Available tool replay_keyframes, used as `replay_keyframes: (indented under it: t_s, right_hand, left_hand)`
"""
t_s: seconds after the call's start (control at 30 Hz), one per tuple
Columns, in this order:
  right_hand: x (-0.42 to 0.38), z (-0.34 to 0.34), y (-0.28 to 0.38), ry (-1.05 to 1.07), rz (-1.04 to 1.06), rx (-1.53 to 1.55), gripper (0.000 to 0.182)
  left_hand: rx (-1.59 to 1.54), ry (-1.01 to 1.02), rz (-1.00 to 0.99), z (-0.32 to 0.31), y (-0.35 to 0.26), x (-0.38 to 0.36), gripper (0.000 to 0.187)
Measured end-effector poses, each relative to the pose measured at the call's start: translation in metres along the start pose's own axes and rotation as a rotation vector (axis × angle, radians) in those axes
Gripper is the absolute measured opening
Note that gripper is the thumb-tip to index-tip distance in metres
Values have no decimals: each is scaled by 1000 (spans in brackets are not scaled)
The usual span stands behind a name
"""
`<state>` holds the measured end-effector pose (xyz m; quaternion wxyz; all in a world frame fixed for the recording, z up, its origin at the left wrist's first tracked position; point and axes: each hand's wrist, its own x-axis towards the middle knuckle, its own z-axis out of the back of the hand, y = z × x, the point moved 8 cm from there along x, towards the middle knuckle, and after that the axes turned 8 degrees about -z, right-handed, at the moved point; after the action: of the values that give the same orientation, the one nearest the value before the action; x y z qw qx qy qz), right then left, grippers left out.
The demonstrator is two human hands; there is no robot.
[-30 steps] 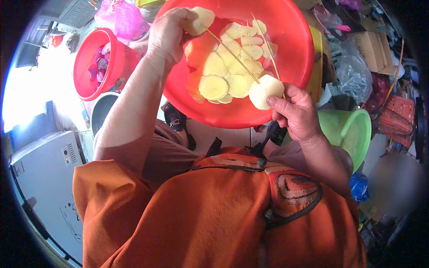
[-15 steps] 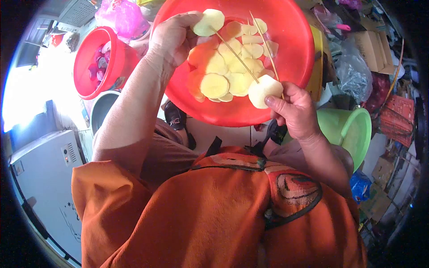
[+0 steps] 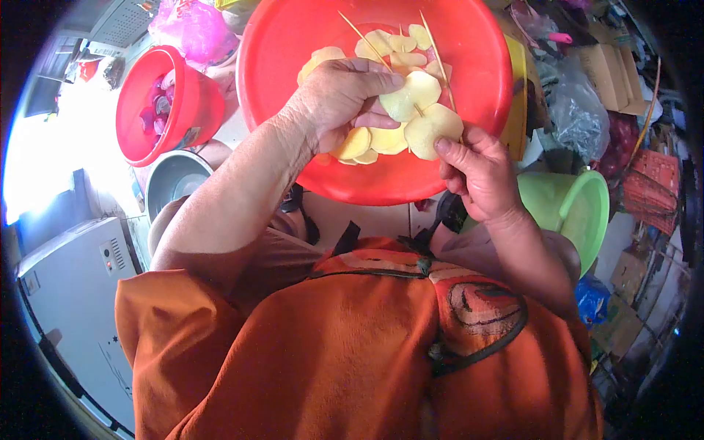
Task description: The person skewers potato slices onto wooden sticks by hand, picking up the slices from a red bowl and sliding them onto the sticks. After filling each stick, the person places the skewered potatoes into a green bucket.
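My left hand [image 3: 348,99] pinches a pale potato slice [image 3: 402,101] that sits on a thin wooden skewer [image 3: 359,33], whose bare end sticks out up and left. Another potato slice [image 3: 433,132] lies against it, lower on the same skewer, held between the thumb and fingers of my right hand [image 3: 477,172]. A second skewer [image 3: 438,62] runs down to my right hand, its lower end hidden. Below the hands, a wide red basin [image 3: 293,59] holds many loose potato slices [image 3: 354,143], partly covered by my left hand.
To the left stand a red bucket [image 3: 202,110] with purple-red pieces and a grey basin [image 3: 158,183]. A green bucket [image 3: 594,213] lies tilted at my right knee. Cardboard [image 3: 612,73] and plastic bags [image 3: 579,110] crowd the right side. A white appliance [image 3: 73,293] is at lower left.
My left hand has moved right and down from the skewer's far end, sliding its potato slice along to the one at my right hand. The right hand has barely moved.
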<state>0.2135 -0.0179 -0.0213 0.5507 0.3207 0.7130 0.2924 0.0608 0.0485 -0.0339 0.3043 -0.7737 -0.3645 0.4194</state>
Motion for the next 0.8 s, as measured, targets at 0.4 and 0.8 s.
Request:
replay_keyframes:
  t_s: [0.4, 0.8]
  right_hand:
    - [0, 7, 1, -26, 26, 0, 22]
    - [-2, 6, 0, -31, -3, -29, 19]
  left_hand:
    - [970, 17, -196, 66, -9, 27, 26]
    - [1744, 155, -57, 65, 25, 27, 27]
